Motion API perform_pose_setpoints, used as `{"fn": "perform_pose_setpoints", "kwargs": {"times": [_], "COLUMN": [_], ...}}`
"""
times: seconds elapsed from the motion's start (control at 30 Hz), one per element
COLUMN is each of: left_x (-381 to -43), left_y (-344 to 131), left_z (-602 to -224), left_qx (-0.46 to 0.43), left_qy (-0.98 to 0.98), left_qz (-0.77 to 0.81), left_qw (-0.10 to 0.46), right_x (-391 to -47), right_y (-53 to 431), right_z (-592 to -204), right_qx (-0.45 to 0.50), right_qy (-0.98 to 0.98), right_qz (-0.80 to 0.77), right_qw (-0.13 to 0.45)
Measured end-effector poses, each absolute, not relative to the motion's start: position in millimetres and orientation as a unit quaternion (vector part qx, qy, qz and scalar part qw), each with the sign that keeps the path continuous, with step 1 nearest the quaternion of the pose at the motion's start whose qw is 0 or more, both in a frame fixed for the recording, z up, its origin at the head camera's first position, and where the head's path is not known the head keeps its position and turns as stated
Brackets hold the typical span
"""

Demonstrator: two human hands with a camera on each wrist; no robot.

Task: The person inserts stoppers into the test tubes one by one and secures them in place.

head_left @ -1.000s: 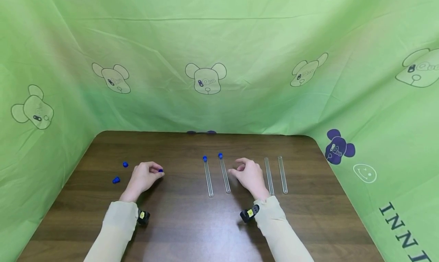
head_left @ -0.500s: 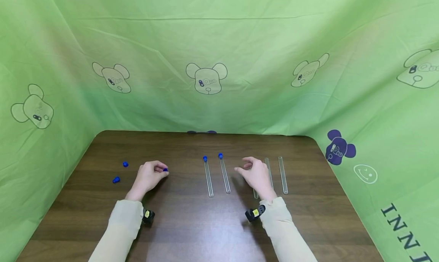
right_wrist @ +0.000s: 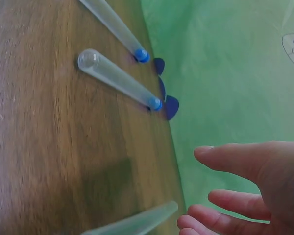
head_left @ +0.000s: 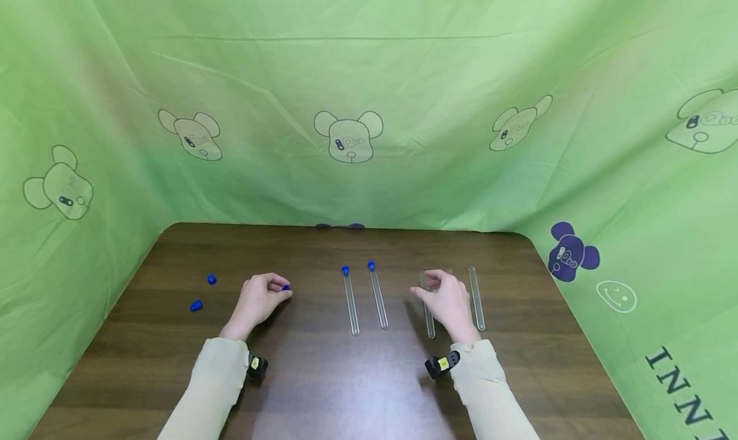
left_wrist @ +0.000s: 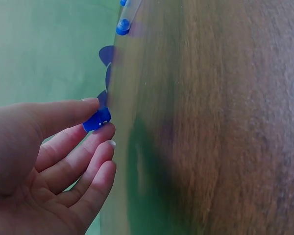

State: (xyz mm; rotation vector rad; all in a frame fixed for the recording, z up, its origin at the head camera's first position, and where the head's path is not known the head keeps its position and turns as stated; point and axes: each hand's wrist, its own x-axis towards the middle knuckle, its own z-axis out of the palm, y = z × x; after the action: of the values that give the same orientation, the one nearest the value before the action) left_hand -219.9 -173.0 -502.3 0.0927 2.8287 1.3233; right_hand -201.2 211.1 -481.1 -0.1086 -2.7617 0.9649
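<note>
My left hand (head_left: 256,302) pinches a small blue test tube cap (left_wrist: 96,120) between thumb and fingers, above the left half of the table. Two clear test tubes with blue caps, a left one (head_left: 351,305) and a right one (head_left: 378,299), lie side by side near the middle. My right hand (head_left: 450,302) hovers over the uncapped tubes with thumb and fingers apart and nothing between them. Below it lies an uncapped test tube (head_left: 430,325), partly covered by the hand. A second is almost wholly hidden behind it, and another uncapped tube (head_left: 476,302) lies to its right.
Two loose blue caps, one farther back (head_left: 211,279) and one nearer (head_left: 196,305), lie on the left of the brown wooden table (head_left: 323,389). A green cloth (head_left: 259,190) printed with bear heads encloses the table's back and sides.
Both hands have shifted to the right, the left carrying its blue cap. My right hand has moved off the leftmost uncapped tube, which now shows, and over the middle one.
</note>
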Motion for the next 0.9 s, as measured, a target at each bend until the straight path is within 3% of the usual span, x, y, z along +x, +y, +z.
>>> {"fn": "perform_pose_setpoints", "kwargs": {"times": [0.9], "left_x": [-232], "left_y": [-152], "left_z": [-507], "left_qx": [0.054], "left_qy": [0.895], "left_qz": [0.442], "left_qw": [-0.014], "right_x": [-194], "right_y": [228], "right_z": [-488], "right_qx": [-0.033], "right_qy": [-0.96], "right_qz": [0.273], "right_qw": [0.047]}}
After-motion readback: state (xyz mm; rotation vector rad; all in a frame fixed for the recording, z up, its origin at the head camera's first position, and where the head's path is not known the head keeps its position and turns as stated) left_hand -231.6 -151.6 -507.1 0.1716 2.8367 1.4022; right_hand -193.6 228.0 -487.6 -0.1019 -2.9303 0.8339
